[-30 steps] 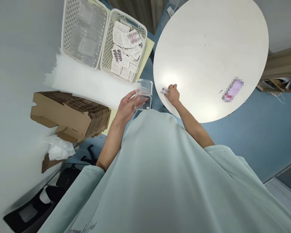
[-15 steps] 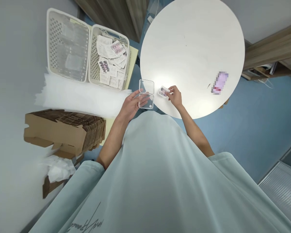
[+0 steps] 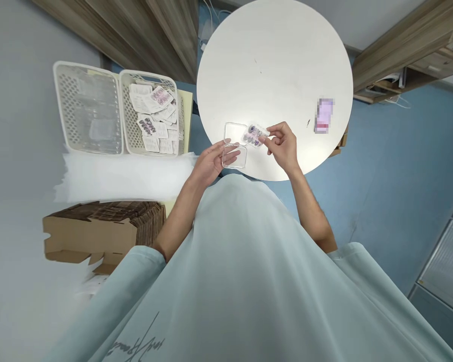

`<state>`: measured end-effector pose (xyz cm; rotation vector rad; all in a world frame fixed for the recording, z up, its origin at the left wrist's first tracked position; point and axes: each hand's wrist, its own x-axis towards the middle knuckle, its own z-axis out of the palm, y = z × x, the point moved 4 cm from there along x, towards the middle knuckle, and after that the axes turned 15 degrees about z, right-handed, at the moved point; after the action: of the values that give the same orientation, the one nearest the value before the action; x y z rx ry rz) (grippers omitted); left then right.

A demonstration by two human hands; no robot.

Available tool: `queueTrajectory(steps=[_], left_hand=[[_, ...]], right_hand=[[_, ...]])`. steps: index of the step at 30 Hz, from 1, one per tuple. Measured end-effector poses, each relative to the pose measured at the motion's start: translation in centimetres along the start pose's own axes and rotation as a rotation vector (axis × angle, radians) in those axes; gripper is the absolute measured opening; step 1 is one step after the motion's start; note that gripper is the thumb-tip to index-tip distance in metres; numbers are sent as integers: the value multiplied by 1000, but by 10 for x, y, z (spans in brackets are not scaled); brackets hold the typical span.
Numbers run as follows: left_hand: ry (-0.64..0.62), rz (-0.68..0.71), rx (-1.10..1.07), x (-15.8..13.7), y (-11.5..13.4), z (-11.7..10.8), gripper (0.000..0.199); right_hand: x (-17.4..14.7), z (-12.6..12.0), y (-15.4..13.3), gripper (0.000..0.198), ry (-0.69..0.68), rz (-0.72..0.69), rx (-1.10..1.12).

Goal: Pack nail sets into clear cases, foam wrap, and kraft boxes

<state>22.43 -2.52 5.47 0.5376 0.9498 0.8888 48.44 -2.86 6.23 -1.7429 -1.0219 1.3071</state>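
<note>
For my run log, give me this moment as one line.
left hand: holds open clear case | right hand: holds nail card over case | white round table beneath | two baskets left

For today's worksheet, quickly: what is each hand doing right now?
Left hand: holding the open clear case.
Right hand: pinching the nail card.

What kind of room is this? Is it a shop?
Probably a small packing workroom, not a shop: a white plastic basket of fake-nail cards, a stack of flat brown cardboard boxes, and an open clear plastic case in the left hand.
</note>
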Motion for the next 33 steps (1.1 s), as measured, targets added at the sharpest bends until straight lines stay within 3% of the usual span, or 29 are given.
queueTrajectory(steps=[4, 9, 18, 23, 33], left_hand=[[3, -7, -13, -2, 3, 6, 30], [4, 3, -16, -2, 8, 10, 26], [23, 13, -51, -8, 12, 9, 48], [33, 10, -44, -11, 16, 12, 47], [26, 15, -34, -9, 22, 12, 56]], right_hand=[[-21, 28, -21, 54, -118, -27, -70], [-33, 46, -23, 39, -194, -52, -284], [-36, 49, -22, 29, -155, -144, -466], [-33, 50, -20, 30, -131, -154, -527], [-30, 55, -20, 42, -58, -164, -447]])
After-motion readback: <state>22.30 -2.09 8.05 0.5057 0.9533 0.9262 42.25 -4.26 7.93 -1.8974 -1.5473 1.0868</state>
